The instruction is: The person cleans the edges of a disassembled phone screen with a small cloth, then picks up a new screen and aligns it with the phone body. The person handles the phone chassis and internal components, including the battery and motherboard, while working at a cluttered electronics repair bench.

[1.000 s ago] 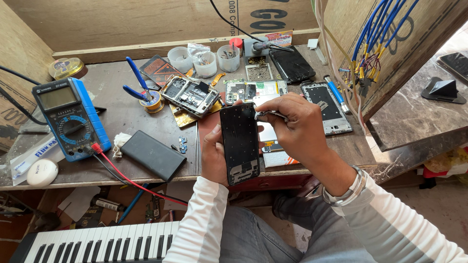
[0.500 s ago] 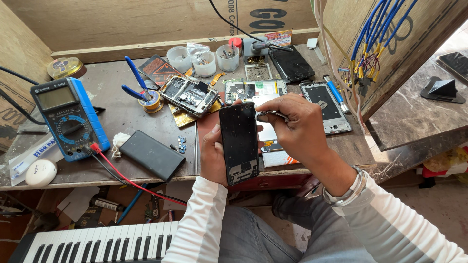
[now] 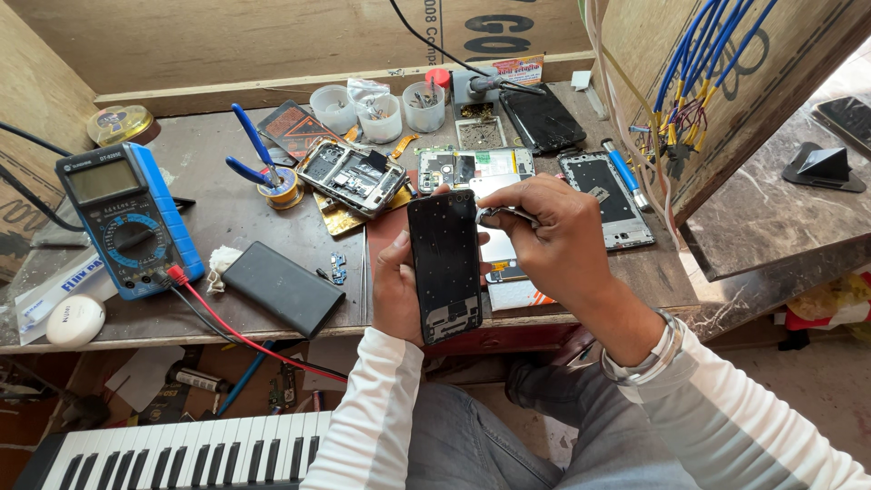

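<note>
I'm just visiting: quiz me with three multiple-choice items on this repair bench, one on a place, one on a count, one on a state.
1. Where is the blue multimeter with red lead?
A. left of the hands
B. right of them
C. on the piano keyboard

2. How many small translucent plastic cups stand at the back?
A. one
B. three
C. six

3. The black opened phone body is
A. lying flat
B. boxed
C. held up in the left hand

Key: A, it sits at the bench's left; B, three in a row; C, fingers wrap it while the right hand holds metal tweezers.

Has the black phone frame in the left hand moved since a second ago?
No. The phone frame sits in the same spot relative to the table edge and the opened phone.
</note>
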